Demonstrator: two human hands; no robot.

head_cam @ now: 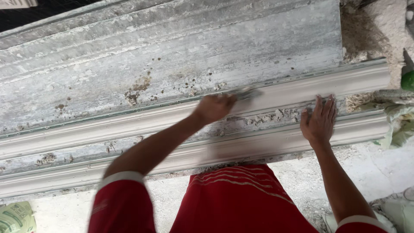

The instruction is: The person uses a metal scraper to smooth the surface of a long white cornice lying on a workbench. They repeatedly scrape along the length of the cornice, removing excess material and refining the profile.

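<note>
Two long white plaster mouldings lie side by side across a grey, plaster-stained workbench (172, 47). My left hand (214, 108) is closed around a flat scraper blade (249, 92) whose tip rests on the upper moulding (302, 88). The blade is blurred. My right hand (319, 121) lies flat with fingers spread, pressing on the strip between the upper moulding and the lower moulding (276, 140). Loose plaster crumbs (271, 116) sit between my two hands. I wear a red shirt with white cuffs.
Dried plaster blotches (138, 88) mark the bench surface. A rough block of plaster or stone (379, 30) stands at the right end, with a green object (407, 80) beside it. Crumpled pale sacks (399, 125) lie at right and one sack (15, 218) at bottom left on the dusty floor.
</note>
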